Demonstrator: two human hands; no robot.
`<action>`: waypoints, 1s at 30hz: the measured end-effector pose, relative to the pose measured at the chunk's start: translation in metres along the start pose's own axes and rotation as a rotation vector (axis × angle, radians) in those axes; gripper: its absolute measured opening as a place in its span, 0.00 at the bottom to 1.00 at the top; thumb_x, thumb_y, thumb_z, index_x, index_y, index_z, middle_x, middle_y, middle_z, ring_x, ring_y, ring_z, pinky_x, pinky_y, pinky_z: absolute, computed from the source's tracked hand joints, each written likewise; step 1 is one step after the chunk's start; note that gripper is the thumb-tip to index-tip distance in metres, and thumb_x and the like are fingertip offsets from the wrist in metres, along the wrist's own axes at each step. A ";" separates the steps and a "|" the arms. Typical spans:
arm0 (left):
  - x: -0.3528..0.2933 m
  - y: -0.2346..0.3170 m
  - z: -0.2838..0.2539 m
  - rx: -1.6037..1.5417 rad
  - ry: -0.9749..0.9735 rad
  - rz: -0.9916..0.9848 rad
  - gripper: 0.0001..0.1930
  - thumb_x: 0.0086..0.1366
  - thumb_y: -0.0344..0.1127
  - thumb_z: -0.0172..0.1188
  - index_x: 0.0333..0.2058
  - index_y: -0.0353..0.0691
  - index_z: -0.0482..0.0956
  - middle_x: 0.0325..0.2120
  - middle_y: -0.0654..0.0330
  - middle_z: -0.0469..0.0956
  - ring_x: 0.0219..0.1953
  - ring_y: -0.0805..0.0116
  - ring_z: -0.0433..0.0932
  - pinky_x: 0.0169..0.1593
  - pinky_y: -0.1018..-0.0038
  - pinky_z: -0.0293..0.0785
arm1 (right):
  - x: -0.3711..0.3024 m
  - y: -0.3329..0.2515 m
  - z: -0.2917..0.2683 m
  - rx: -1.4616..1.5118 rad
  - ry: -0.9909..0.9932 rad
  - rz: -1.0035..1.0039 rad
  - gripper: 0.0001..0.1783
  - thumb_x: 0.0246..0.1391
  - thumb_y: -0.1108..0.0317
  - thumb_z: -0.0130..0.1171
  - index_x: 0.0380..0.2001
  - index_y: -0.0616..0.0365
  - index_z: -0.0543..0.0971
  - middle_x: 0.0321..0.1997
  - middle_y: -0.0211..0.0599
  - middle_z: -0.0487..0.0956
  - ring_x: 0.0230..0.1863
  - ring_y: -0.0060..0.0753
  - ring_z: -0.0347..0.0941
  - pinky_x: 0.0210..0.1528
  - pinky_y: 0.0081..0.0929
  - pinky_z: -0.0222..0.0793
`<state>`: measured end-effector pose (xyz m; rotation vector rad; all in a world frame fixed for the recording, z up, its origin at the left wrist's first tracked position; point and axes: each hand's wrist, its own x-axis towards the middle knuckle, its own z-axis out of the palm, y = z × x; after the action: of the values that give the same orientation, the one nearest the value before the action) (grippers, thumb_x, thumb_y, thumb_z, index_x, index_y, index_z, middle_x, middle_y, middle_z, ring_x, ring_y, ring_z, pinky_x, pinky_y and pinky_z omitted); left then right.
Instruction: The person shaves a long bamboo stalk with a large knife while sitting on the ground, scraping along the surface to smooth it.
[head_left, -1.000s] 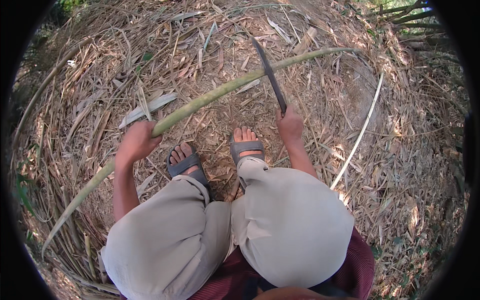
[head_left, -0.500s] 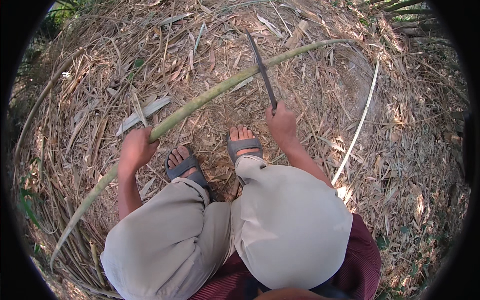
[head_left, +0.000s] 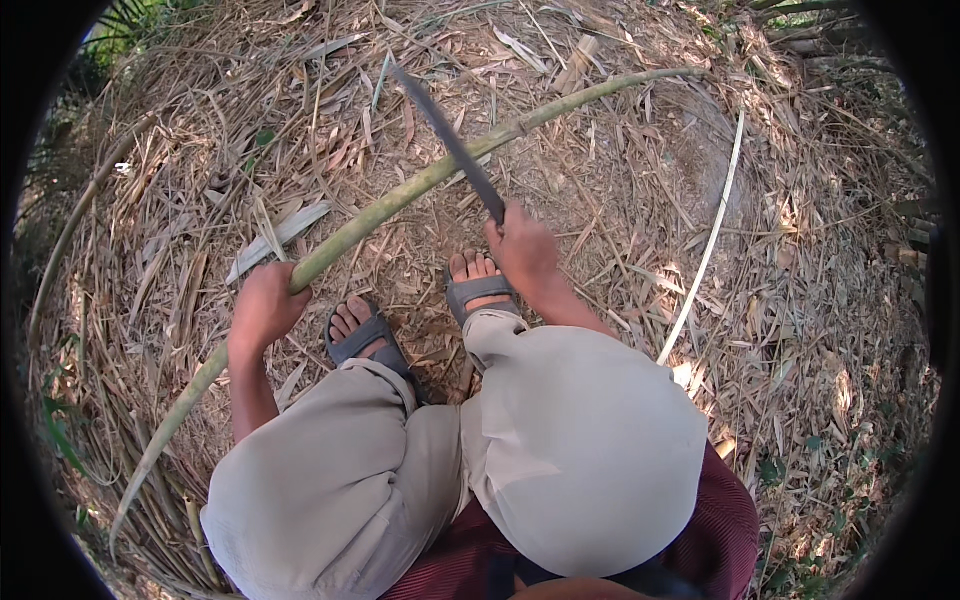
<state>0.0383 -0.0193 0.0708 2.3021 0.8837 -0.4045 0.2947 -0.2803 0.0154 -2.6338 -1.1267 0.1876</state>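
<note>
A long green bamboo pole (head_left: 400,196) runs slantwise from the lower left to the upper right, looking curved in this wide view. My left hand (head_left: 268,308) is wrapped around it left of my feet. In my right hand (head_left: 525,252) is the handle of a long dark machete (head_left: 452,145), whose grip the fingers cover. Its blade points up and to the left, crossing over the pole between my left hand and the pole's far end. Whether the edge touches the pole I cannot tell.
Dry leaves and bamboo litter (head_left: 780,330) cover the ground. A pale thin strip (head_left: 712,235) lies to the right, and a brown curved stalk (head_left: 85,205) at the left. My sandalled feet (head_left: 365,338) are close below the pole. Cut stalks (head_left: 830,45) lie at the upper right.
My right hand has moved left and slightly down, and the machete has swung so its tip lies farther left. My left hand keeps its hold on the pole, with only a slight shift.
</note>
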 end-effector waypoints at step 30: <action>-0.001 -0.022 0.032 0.241 0.134 -0.156 0.10 0.59 0.36 0.66 0.33 0.37 0.77 0.25 0.40 0.79 0.33 0.36 0.78 0.36 0.50 0.73 | 0.059 0.090 -0.041 1.015 -0.482 0.574 0.18 0.72 0.54 0.47 0.34 0.59 0.70 0.21 0.28 0.71 0.17 0.16 0.66 0.14 0.20 0.62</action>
<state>0.0201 -0.0280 0.0374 2.5113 1.1401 -0.4480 0.4061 -0.3052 0.0272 -1.8915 -0.1732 1.1897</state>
